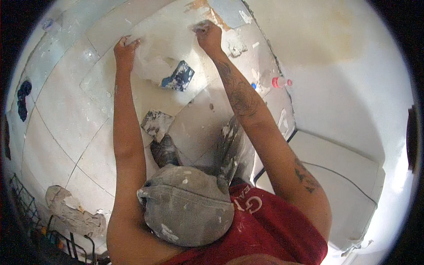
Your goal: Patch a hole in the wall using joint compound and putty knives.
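The left hand [127,46] pinches, between bent thumb and fingers, one side of a pale, cloudy sheet [161,46], which lies between the two hands above the tiled floor [57,128]. The right hand [207,34] is at the opposite side of it, with fingers curled inward; I cannot tell if they grip it, because the fingertips are not clear. Just below the sheet there is a dark blue piece [179,76] with white smears. Nearer to the person lies a grey, white-stained piece [157,123]. A clear bottle with a red band [279,82] is near the wall [327,92], at the right.
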